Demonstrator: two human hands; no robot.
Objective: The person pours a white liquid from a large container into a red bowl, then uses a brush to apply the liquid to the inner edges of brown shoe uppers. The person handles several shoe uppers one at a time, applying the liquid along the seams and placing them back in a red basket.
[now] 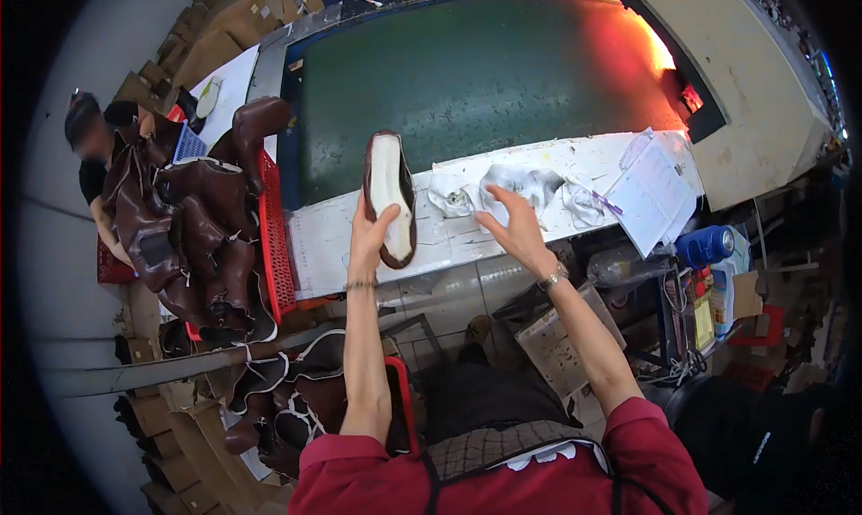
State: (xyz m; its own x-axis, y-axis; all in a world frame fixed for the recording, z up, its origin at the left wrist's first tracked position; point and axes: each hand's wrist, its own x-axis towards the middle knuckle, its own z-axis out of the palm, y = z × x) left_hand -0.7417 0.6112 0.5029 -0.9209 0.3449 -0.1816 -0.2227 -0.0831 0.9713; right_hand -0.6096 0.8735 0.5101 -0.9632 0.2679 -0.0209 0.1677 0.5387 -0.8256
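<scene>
My left hand (368, 232) is closed around a brown leather shoe upper (390, 192), thumb pressed on its long white underside, which faces me. The shoe piece is held upright over the front edge of the white ledge. To its right, my right hand (519, 235) is empty, with thumb and fingers apart. It is just in front of a crumpled white cloth (539, 187) with grey stains. Another small bunched cloth (452, 196) lies between the two hands on the ledge.
Behind the ledge stretches a dark green conveyor belt (467, 75), glowing red at its right end under a machine housing (763, 93). Brown boot uppers (193, 219) overflow a red basket (276, 246) at left, near another person (90, 147). Papers (651, 196) and a blue canister (705, 245) are at right.
</scene>
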